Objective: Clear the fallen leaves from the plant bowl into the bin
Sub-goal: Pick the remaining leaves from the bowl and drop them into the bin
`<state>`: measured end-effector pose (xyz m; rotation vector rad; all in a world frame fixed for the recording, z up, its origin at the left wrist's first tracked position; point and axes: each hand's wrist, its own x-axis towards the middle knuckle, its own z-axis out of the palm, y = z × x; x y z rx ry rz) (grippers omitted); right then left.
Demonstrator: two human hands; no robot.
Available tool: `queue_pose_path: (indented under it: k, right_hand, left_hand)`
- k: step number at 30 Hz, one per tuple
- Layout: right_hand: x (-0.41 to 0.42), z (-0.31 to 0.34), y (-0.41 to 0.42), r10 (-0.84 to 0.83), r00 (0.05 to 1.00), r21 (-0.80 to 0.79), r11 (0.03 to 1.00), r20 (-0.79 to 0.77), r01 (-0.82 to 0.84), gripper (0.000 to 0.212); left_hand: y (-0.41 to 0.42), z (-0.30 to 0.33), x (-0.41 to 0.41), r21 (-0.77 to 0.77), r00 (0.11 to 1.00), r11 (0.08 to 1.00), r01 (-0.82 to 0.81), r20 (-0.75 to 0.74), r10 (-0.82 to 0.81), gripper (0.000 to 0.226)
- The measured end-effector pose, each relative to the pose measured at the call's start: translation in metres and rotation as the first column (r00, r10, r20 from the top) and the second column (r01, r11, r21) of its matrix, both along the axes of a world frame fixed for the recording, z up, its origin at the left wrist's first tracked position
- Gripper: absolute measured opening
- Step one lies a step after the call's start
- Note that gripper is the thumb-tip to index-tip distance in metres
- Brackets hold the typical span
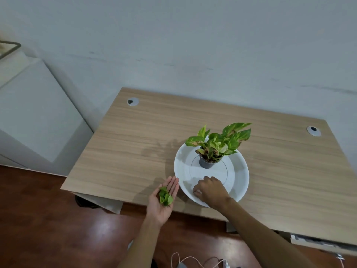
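Note:
A wide white plant bowl (239, 171) sits on the wooden desk, with a small potted plant (218, 144) standing in its middle. My left hand (164, 200) is held palm up just off the bowl's left rim, over the desk's front edge, cradling a small pile of green fallen leaves (165, 197). My right hand (209, 190) rests palm down inside the bowl's near rim, fingers curled against the white surface. Anything under those fingers is hidden. No bin is in view.
The wooden desk (135, 142) stands against a pale wall, with two cable grommets (133, 101) (314, 130) near its back corners. A white cabinet (34, 117) stands to the left. Cables (193, 261) lie on the red-brown floor near my feet.

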<state>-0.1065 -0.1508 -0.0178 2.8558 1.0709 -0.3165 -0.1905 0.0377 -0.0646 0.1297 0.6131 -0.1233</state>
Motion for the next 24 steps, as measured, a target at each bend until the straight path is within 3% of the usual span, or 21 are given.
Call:
queue_pose_path:
  k: [10, 13, 17, 24]
  right_hand:
    - [0.011, -0.004, 0.002, 0.095, 0.992, 0.017, 0.995, -0.077, -0.094, 0.028]
    - [0.013, 0.001, -0.001, -0.039, 0.973, 0.131, 0.989, -0.229, 0.071, 0.02]
    - [0.011, 0.011, 0.003, -0.15, 0.905, 0.348, 0.888, -0.397, 0.3, 0.01]
    - [0.006, 0.037, 0.045, -0.001, 0.959, 0.433, 0.892, -0.285, 0.13, 0.018]
  left_hand:
    - [-0.007, -0.001, 0.003, 0.021, 1.0, 1.0, 0.004, -0.025, -0.004, 0.047]
    - [-0.005, 0.0, 0.001, 0.021, 0.999, 1.0, -0.011, -0.031, 0.012, 0.048]
    - [0.003, 0.001, 0.001, 0.034, 0.998, 0.999, -0.035, -0.043, 0.037, 0.048]
    - [0.009, 0.014, 0.012, 0.098, 0.999, 0.995, 0.0, -0.038, 0.003, 0.047]
